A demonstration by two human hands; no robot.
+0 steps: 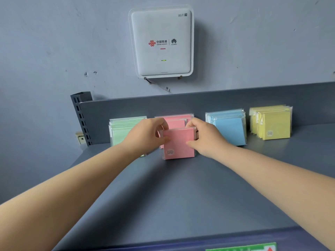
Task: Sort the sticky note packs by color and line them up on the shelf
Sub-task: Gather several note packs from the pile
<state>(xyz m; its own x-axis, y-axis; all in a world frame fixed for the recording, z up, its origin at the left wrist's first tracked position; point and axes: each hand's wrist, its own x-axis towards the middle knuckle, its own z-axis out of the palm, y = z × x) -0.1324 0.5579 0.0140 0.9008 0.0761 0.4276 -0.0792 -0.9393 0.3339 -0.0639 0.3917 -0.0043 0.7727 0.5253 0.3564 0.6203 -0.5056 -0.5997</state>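
here both the left hand and right hand pinch the front pink pack upright on the shelf.

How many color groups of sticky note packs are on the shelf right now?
4, in a row along the back: green far left, partly behind the left hand, pink held by both hands, then blue, yellow far right.
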